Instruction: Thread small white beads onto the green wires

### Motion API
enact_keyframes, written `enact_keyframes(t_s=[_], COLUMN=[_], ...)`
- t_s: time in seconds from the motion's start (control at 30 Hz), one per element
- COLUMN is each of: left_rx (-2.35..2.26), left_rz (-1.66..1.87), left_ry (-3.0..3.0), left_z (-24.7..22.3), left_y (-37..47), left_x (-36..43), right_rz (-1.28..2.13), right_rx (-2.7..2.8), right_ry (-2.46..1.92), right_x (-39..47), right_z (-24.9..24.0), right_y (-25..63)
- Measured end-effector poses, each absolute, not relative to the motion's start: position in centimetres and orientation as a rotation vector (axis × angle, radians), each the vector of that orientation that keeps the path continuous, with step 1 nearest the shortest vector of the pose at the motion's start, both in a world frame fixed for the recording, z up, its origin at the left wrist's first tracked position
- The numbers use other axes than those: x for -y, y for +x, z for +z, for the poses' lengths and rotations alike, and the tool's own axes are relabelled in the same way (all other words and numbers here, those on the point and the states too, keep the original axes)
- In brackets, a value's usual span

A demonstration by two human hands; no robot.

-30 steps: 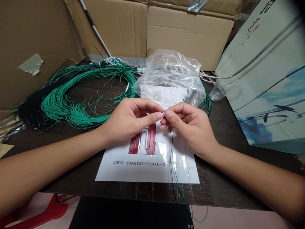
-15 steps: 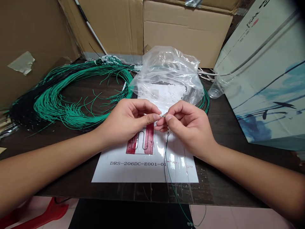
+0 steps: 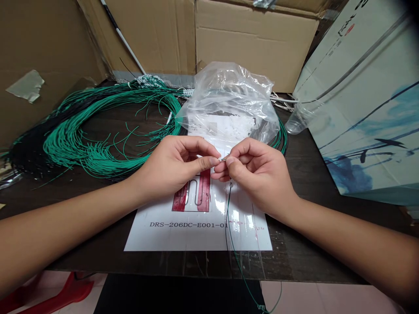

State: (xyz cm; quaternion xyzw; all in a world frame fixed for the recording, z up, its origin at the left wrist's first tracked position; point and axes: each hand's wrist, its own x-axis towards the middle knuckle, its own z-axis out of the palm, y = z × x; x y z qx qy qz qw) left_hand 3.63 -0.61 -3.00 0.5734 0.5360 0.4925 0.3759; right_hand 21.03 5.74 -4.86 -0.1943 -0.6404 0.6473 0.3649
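Observation:
My left hand pinches a small white piece between thumb and index finger; it is too small to make out fully. Close against it, fingertip to fingertip, my right hand grips a thin wire near its end. Green and black strands run down from the right fingers, past the table edge, where the green one loops below. Something white also shows just under the right fingers. Both hands are above a printed sheet with a red drawing, taped over with clear film.
A large coil of green and black wires lies at the left. Behind the hands is a clear plastic bag. Cardboard walls the back, and a painted box stands at right beside a clear plastic cup.
The hands hold nearly the same pose, with slight movement at the fingertips. The view has shifted a little.

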Motion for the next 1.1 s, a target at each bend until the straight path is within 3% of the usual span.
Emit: enact_keyframes(t_s=[0.7,1.1], left_rx=[-1.509,-1.267], left_rz=[1.22,1.204], left_ry=[1.772,1.362], left_z=[-3.2,-3.4], left_y=[3.3,1.9], left_x=[1.0,0.0], right_rz=[1.531,1.772], right_rx=[1.724,1.633], right_ry=[-0.52,-0.501], right_x=[-5.4,-5.9], right_z=[-5.3,-5.0], right_y=[21.2,21.0])
